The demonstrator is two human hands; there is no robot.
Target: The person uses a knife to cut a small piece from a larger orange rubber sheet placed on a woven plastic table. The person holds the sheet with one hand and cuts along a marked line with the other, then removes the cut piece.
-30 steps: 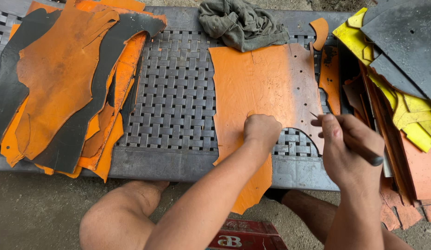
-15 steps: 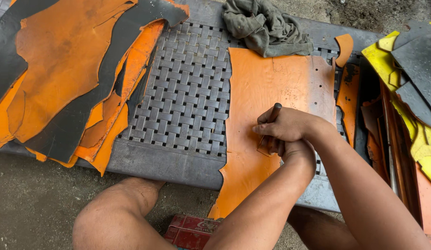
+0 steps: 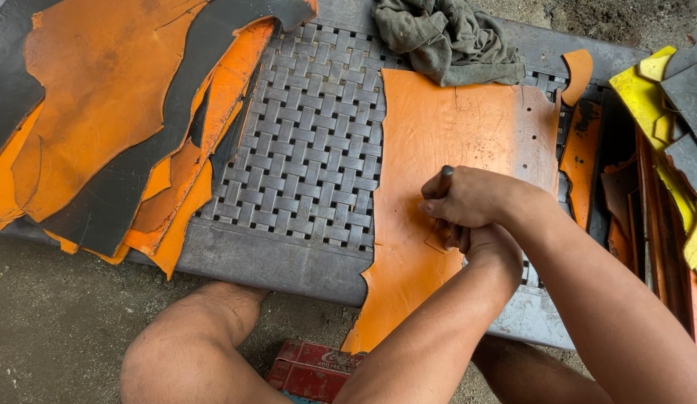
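The left hand [image 3: 487, 243] is mostly hidden under the right hand [image 3: 476, 198], so I can't tell its fingers. Right fingers are wrapped around a dark tool [image 3: 443, 179] on the orange leather sheet [image 3: 453, 150], which hangs over the surface's [image 3: 288, 258] front edge. Since 0.5 s ago the hands have barely moved.

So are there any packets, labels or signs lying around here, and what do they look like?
Just one: a small flat red box with pale printing, on the ground below the bench edge, between the person's knees. No signs or screens show.
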